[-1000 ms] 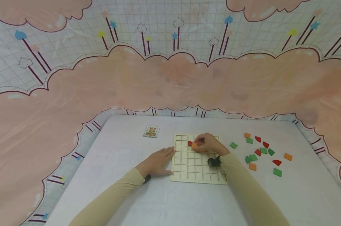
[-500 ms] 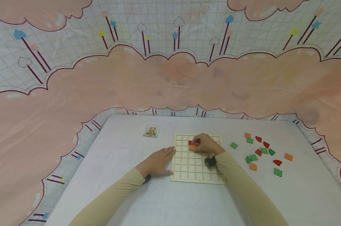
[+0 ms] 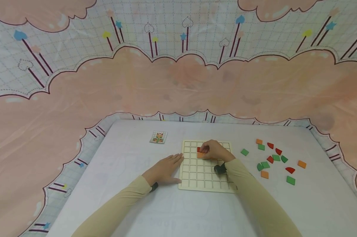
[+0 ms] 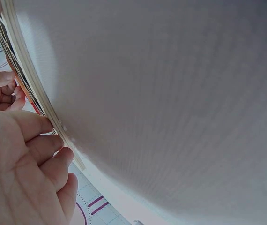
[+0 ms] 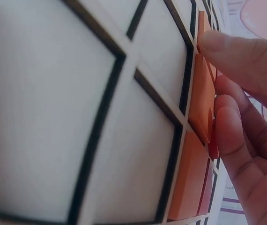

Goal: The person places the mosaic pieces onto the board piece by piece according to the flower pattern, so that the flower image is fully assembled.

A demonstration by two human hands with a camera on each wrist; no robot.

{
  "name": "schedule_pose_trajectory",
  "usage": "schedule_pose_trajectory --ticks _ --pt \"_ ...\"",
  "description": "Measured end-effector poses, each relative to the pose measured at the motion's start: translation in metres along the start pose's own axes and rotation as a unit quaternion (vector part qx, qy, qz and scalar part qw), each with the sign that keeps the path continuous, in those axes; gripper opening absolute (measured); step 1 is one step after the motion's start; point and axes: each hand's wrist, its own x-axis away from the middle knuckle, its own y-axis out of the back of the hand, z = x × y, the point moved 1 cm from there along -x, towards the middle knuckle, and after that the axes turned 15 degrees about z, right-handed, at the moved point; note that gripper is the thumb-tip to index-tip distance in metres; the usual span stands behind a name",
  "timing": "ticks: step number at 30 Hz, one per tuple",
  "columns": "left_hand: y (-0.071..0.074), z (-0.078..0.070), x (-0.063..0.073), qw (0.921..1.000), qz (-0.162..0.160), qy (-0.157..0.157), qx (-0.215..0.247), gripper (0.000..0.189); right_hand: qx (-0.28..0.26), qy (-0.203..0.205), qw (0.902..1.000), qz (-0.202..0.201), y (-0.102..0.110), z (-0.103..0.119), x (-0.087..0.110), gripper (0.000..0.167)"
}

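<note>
A cream grid board lies on the table. My left hand rests palm down at its left edge, fingers extended against the rim; the left wrist view shows these fingers touching the board's side. Over the upper part of the board, my right hand pinches an orange square tile low at a grid cell. Just behind that tile is a red piece. In the right wrist view the thumb touches one orange tile, and more orange tiles line the same row, partly hidden by fingers.
Green, red and orange pieces lie scattered right of the board, among them a green tile, a red quarter-round piece and an orange tile. A small pattern card lies at the back left. A patterned curtain surrounds the table.
My right hand has moved slightly left and lowered the orange tile to the cell in front of the red piece. The left hand has stayed at the board's edge.
</note>
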Motion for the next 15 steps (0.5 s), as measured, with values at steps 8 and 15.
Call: schedule_pose_trajectory --ticks 8,15 --pt "0.0014 -0.0014 0.0015 1.0000 0.000 0.000 0.001 0.094 0.009 0.012 0.9999 0.001 -0.0005 0.0000 0.0000 0.014" --pt "0.0015 -0.0003 0.0020 0.9999 0.004 -0.002 -0.010 0.093 0.008 0.008 0.9999 0.008 0.0012 0.0042 0.0034 0.013"
